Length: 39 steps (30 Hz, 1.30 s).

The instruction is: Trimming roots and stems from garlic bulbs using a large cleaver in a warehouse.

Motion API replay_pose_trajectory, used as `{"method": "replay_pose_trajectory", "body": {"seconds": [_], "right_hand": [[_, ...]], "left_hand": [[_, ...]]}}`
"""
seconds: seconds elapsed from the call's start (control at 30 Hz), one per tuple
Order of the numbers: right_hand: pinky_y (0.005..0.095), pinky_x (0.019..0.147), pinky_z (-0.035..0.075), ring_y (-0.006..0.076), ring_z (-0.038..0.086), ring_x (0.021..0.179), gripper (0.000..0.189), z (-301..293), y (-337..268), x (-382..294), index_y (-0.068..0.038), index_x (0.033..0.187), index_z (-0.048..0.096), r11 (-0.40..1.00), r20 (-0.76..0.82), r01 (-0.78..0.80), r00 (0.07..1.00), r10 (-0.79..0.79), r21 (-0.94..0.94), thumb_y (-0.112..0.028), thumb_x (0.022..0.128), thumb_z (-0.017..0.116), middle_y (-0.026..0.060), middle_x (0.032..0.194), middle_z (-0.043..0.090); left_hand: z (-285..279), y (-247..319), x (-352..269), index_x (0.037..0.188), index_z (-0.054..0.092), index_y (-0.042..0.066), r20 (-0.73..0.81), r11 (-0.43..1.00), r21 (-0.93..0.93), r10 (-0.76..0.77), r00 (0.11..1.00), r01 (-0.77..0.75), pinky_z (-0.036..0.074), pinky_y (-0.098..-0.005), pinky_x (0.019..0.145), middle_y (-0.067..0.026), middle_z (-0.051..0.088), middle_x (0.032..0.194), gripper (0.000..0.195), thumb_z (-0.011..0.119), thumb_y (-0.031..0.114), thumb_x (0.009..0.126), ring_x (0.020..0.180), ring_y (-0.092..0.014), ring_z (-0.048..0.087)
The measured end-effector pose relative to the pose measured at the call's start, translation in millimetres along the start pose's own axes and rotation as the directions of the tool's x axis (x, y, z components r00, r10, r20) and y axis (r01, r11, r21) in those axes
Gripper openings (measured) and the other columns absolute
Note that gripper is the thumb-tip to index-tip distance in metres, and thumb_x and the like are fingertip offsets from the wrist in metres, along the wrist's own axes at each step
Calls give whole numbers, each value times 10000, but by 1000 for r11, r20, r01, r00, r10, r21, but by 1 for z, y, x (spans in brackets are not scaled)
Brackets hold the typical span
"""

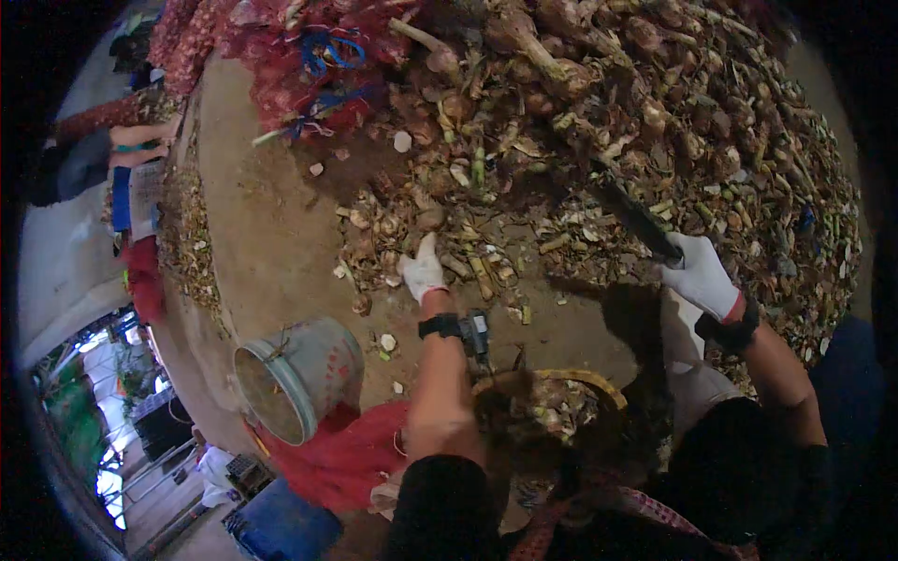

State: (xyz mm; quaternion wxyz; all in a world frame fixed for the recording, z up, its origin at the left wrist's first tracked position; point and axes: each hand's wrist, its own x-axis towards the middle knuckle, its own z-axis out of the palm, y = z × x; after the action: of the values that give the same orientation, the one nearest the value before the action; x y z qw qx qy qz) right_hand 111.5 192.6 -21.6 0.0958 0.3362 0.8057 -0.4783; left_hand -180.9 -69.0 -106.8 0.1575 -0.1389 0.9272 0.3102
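Observation:
My left hand (424, 269), in a white glove, is down among a small cluster of garlic bulbs (382, 221) on the floor. Its fingers are partly hidden, so whether it grips a bulb cannot be told. In my gloved right hand (704, 277) is the handle end of a long dark tool (635, 214), probably a knife, slanting up and left over the garlic scraps. A large heap of garlic with dry stalks (652, 105) rises ahead. Cut stalk pieces (484, 277) lie just right of my left hand.
A grey bucket (319, 372) lies tipped on its side at left, beside red mesh cloth (344, 456). Close to me stands a yellow-rimmed container (586, 379) with garlic pieces in it. Red mesh sacks (295, 77) lie upper left. Another person's legs (140, 144) show at far left.

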Motion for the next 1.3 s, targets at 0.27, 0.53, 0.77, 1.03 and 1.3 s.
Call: {"method": "replay_pose_trajectory", "body": {"seconds": [0.27, 0.53, 0.77, 1.03, 1.3], "right_hand": [[425, 582, 466, 355, 591, 662, 252, -7, -22, 2, -5, 864, 549, 955, -63, 272, 958, -281, -118, -170, 677, 585, 193, 662, 570], [410, 514, 442, 300, 565, 601, 253, -26, -41, -8, -86, 838, 509, 781, 41, 467, 867, -497, -415, -160, 634, 639, 94, 675, 527], [399, 547, 452, 282, 579, 637, 307, -27, -33, -14, -94, 878, 509, 783, 116, 471, 876, -467, -406, -178, 623, 657, 80, 699, 538], [442, 572, 468, 345, 587, 672, 235, -26, 17, 21, -55, 858, 498, 842, 17, 370, 918, -396, -392, -161, 675, 600, 153, 705, 573], [425, 548, 465, 336, 578, 628, 161, -36, -2, -21, -73, 802, 511, 852, -109, 357, 898, -426, -383, -142, 677, 585, 136, 661, 563]], "left_hand": [[22, 52, -152, 1099, 473, -15, 439, 622, -778, 434, 787, 91, 456, -301, 795, -116, 583, 961, 442, 635, -5, 688, 885, -175, 558], [26, 54, -177, 955, 593, 21, 573, 574, -223, 731, 371, -788, 471, -276, 691, -79, 632, 887, 270, 681, 93, 710, 820, -128, 590], [23, 38, -187, 976, 589, 4, 533, 746, -596, 644, 548, -298, 475, -282, 696, -103, 625, 927, 279, 660, 138, 741, 834, -160, 593], [7, 89, -218, 1019, 563, -14, 461, 637, -701, 748, 477, -321, 482, -306, 741, -119, 590, 997, 342, 644, 185, 753, 852, -185, 576], [26, 106, -213, 1061, 548, 40, 468, 649, -626, 756, 457, -433, 428, -321, 849, -67, 573, 978, 325, 572, 230, 798, 914, -218, 550]]}}
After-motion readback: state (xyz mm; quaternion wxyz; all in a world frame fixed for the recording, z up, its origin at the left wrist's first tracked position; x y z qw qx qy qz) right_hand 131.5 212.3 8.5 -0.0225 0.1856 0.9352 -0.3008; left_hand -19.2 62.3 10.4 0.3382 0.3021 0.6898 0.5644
